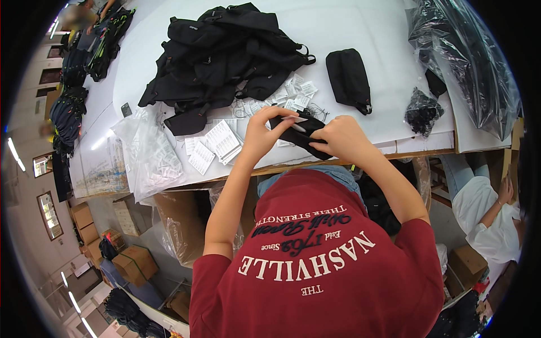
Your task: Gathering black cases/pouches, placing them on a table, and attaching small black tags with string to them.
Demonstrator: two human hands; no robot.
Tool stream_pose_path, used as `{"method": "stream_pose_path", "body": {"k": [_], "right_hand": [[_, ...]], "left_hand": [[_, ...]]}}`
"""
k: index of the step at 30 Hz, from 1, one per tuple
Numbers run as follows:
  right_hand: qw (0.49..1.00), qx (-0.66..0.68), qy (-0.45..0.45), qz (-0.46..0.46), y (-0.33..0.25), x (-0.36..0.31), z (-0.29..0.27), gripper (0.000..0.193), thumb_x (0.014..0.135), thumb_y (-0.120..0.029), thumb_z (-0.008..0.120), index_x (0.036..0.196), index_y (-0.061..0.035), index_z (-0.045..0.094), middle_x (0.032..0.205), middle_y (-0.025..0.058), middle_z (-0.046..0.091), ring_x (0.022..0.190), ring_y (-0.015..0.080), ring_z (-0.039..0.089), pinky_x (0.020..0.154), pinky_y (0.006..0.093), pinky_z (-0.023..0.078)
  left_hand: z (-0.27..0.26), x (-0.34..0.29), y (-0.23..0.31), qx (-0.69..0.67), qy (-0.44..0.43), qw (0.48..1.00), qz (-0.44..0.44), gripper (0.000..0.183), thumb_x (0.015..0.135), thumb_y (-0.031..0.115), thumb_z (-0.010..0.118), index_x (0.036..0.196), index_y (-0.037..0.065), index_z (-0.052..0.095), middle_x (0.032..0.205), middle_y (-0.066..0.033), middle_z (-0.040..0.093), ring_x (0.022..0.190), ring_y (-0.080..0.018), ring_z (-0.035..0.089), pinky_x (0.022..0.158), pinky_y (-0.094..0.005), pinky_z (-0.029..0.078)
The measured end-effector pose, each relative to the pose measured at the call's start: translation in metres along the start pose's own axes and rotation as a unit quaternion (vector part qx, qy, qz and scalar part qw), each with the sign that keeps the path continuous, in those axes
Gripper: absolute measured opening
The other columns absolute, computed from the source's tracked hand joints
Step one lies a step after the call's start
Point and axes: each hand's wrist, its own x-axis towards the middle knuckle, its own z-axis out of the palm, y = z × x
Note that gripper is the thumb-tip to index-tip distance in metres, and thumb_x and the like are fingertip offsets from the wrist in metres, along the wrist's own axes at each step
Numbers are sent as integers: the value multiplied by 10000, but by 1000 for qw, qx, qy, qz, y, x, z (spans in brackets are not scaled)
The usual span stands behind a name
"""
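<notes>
A small black fabric pouch [304, 138] is between my hands at the table's near edge, its mouth facing up. My right hand [345, 137] grips the pouch's right end, fingers closed on the cloth. At its other end my left hand [267, 128] is closed in a pinch, with a white paper tag [301, 119] showing at the fingertips by the pouch's mouth. Just beyond lie several loose white tags [296, 96] with dark strings. Stacks of printed white tags [223, 141] sit left of my left hand. A finished-looking black pouch [347, 79] lies flat, farther right.
A large heap of black pouches [225, 56] covers the table's far middle. At left stands a clear plastic bag [152, 155] of white tags. Clear bags with black items [424, 111] and large plastic-wrapped goods [468, 62] are at right. Another person [487, 208] sits at right.
</notes>
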Motion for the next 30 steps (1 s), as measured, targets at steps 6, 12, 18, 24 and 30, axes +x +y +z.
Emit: {"method": "stream_pose_path", "body": {"k": [6, 12, 18, 24, 30], "right_hand": [[999, 10, 31, 15, -6, -4, -6, 159, 722, -284, 700, 755, -129, 712, 549, 80, 585, 522, 256, 572, 550, 335, 426], [950, 168, 264, 21, -32, 7, -6, 148, 735, -221, 722, 730, -74, 703, 538, 96, 571, 459, 246, 521, 484, 314, 380], [817, 456, 273, 225, -55, 12, 3, 175, 887, -226, 610, 865, -53, 624, 446, -42, 416, 405, 49, 369, 421, 250, 269], [693, 653, 189, 240, -32, 9, 44, 262, 967, -242, 472, 859, -29, 581, 607, -57, 473, 537, 4, 385, 467, 197, 265], [717, 631, 268, 127, -28, 30, 0, 363, 945, -284, 521, 1084, 33, 629, 895, 36, 637, 811, 86, 552, 734, 218, 429]], "left_hand": [[-27, -12, -28, 24, 204, 978, -42, 321, 821, 186, 671, 1095, 38, 592, 1094, -92, 594, 1022, -171, 528, 912, -292, 387], [7, -50, -67, -579, 70, 800, -142, 622, 874, 256, 627, 1374, 63, 312, 1357, -73, 420, 1214, -205, 435, 1029, -371, 339], [20, -35, -7, -592, 179, 756, -213, 474, 861, 197, 635, 1264, 34, 446, 1177, -75, 569, 1063, -205, 568, 925, -346, 459], [11, -35, 13, -563, 188, 785, -179, 384, 832, 130, 650, 1172, 13, 516, 1077, -87, 612, 977, -191, 608, 862, -312, 493], [6, -44, 22, -498, 35, 833, -239, 431, 761, 89, 702, 1129, -45, 522, 1009, -127, 619, 877, -195, 630, 780, -301, 520]]}}
